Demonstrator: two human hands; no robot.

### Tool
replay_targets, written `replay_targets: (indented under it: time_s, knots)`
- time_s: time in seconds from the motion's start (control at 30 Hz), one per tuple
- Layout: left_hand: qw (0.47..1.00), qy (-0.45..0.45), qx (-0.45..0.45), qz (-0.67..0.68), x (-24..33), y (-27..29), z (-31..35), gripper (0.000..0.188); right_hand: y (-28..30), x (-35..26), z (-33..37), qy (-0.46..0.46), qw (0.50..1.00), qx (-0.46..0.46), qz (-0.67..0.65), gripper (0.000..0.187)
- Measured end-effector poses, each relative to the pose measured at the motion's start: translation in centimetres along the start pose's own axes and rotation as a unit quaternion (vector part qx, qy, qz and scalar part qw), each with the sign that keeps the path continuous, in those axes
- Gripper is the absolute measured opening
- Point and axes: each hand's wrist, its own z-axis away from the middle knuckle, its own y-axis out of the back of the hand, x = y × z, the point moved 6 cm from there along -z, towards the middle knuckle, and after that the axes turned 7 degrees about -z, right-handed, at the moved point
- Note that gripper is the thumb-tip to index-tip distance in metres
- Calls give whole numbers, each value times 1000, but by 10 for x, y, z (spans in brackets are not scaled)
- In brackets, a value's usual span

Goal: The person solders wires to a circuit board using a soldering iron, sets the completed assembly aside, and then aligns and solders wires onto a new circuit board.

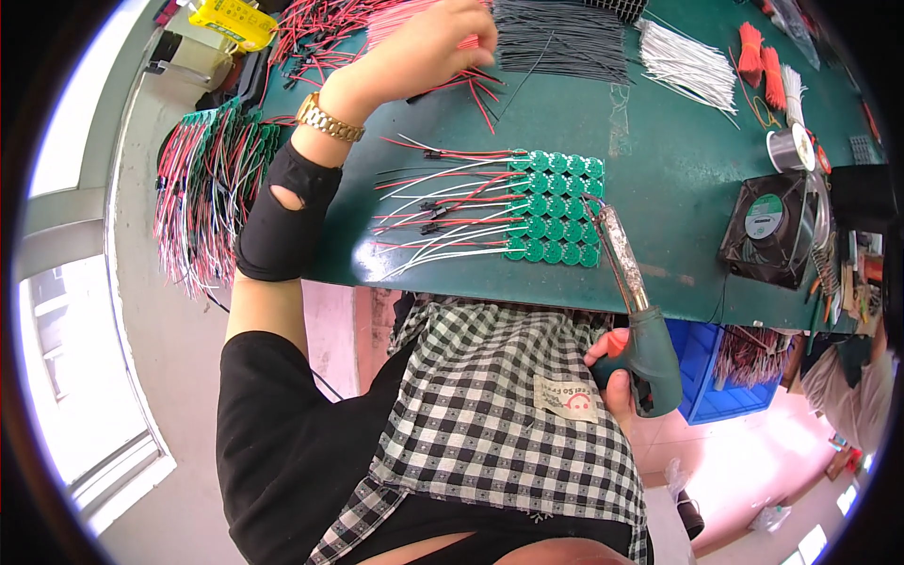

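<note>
My right hand [617, 391] grips the dark green handle of a pistol-shaped soldering iron [621, 254]. Its tip reaches the right side of a panel of small round green circuit boards [556, 209]; whether it touches cannot be told. Red, black and white wires [443, 212] run leftward from the panel's left column. Far up the table, my left hand [460, 36] is over the inner ends of the red wires [405, 24] and black wires [565, 47], fingers bent together. What those fingers hold, if anything, is hidden.
White wires [687, 66] lie at the far right, near orange bundles [761, 66]. A solder spool [789, 149] and a square fan [770, 226] stand at right. Wired boards [212, 188] hang over the left edge. Below the table sits a blue crate [720, 386].
</note>
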Motion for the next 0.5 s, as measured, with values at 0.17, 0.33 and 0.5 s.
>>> replay_targets:
  time_s: [0.17,0.33,0.5]
  knots:
    - [988,116,-104,12,-13,-33,34,8,-2,1,-1,27,997,-47,-62,46]
    - [922,337,-115,151,-20,-15,20,6,-2,-3,-3,18,997,-37,-63,49]
    - [902,357,64,232,-20,1,18,4,-2,2,-5,36,997,-59,-26,51]
